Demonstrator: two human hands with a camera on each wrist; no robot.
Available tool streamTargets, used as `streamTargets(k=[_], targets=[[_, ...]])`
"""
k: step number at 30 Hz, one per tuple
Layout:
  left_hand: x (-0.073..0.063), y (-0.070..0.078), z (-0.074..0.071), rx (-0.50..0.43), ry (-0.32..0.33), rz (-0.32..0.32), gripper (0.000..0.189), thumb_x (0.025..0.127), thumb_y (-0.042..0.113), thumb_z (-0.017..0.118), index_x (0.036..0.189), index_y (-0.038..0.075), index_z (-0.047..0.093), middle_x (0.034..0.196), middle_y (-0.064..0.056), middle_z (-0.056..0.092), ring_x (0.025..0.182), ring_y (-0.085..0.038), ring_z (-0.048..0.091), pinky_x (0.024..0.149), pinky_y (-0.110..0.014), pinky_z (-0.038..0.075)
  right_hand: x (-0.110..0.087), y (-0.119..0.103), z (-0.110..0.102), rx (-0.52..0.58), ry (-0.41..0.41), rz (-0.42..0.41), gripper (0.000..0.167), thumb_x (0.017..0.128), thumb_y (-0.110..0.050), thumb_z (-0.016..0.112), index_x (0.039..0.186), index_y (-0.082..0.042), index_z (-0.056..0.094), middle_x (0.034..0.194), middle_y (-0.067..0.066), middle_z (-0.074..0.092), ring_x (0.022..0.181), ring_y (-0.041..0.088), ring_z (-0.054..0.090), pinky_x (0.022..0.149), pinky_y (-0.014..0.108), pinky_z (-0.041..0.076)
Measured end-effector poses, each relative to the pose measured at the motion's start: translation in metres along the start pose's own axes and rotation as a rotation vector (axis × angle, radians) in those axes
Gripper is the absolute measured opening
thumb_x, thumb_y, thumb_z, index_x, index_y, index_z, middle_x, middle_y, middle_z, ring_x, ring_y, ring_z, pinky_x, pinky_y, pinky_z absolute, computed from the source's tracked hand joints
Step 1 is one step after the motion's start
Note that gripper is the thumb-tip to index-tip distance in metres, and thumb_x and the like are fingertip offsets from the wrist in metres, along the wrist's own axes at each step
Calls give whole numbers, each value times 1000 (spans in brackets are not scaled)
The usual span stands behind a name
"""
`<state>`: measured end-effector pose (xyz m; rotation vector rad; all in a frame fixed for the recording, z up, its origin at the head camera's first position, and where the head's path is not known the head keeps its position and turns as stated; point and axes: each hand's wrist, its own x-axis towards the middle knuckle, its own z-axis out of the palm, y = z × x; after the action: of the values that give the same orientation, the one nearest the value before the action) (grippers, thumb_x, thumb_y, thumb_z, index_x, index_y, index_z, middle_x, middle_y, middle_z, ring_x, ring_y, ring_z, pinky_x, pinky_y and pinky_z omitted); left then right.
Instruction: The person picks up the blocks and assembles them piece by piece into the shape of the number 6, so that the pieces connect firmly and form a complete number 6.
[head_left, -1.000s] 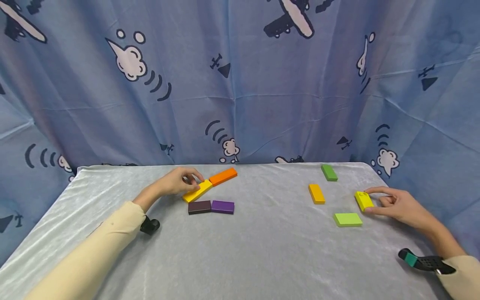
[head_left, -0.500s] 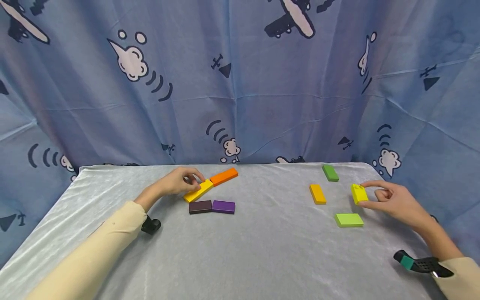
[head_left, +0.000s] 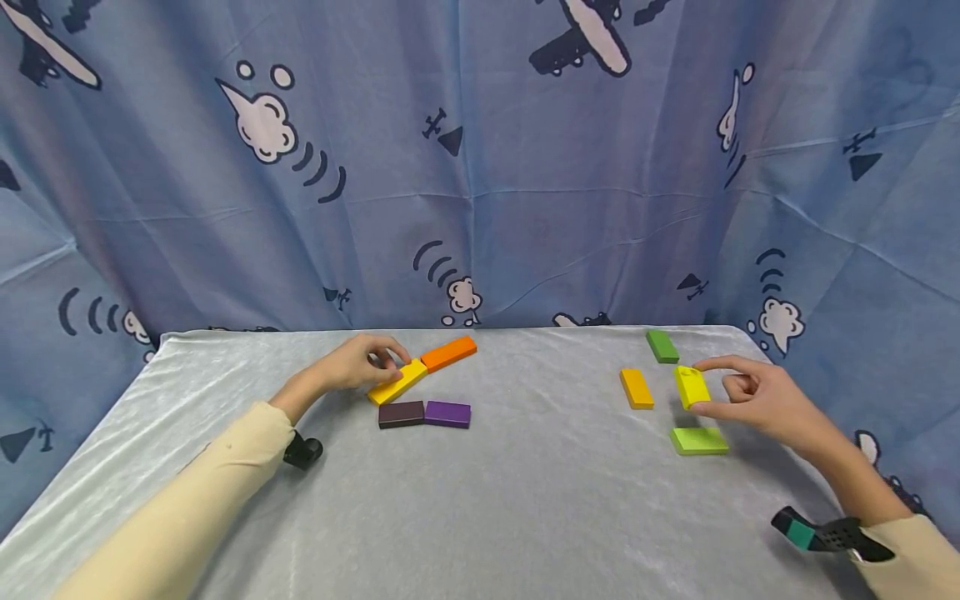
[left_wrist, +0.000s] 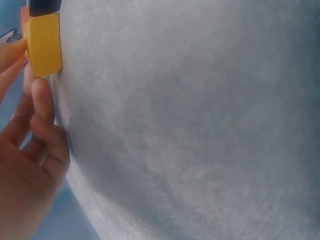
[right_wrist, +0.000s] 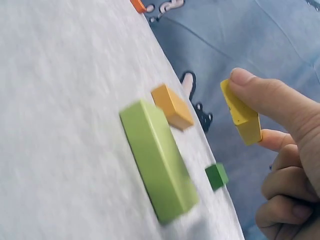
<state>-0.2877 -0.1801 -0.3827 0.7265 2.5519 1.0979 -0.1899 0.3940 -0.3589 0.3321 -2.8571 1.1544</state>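
Observation:
In the head view my left hand is at the left, its thumb and fingers on a golden-yellow block that lies on the cloth. An orange block meets that block's far end at a slight angle. Across on the right, my right hand pinches a bright yellow block between thumb and index finger. The right wrist view shows this yellow block held up, apart from the cloth, the other fingers curled in. Around it lie an amber block, a light green block and a darker green block.
A dark brown block and a purple block lie end to end in front of the golden-yellow one. Pale grey cloth covers the table. A blue printed curtain hangs behind its far edge.
My right hand has raised the bright yellow block off the cloth and carried it left, toward the amber block. My left hand stays at the golden-yellow block.

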Motion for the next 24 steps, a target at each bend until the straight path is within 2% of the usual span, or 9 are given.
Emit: streamTargets(k=[6, 16, 24], targets=[[0, 0, 0, -6, 1, 2, 20, 96, 3, 70, 116, 4, 71, 90, -6, 66, 80, -23, 58, 71, -34, 49, 0, -15, 8, 51, -37, -73, 55, 83, -14, 86, 131, -3, 62, 62, 0, 26, 48, 13, 27, 43, 30, 31], [0, 1, -1, -8, 0, 7, 18, 95, 3, 70, 114, 4, 71, 90, -6, 66, 81, -23, 57, 69, -34, 48, 3, -34, 22, 94, -78, -115, 56, 82, -15, 87, 131, -3, 62, 62, 0, 26, 50, 13, 26, 44, 31, 31], [0, 1, 0, -7, -5, -1, 20, 96, 4, 70, 115, 5, 71, 90, -5, 66, 80, -23, 58, 70, -34, 49, 5, -41, 38, 73, -82, -143, 55, 79, -17, 89, 127, -6, 65, 62, -4, 27, 51, 9, 27, 47, 32, 32]])
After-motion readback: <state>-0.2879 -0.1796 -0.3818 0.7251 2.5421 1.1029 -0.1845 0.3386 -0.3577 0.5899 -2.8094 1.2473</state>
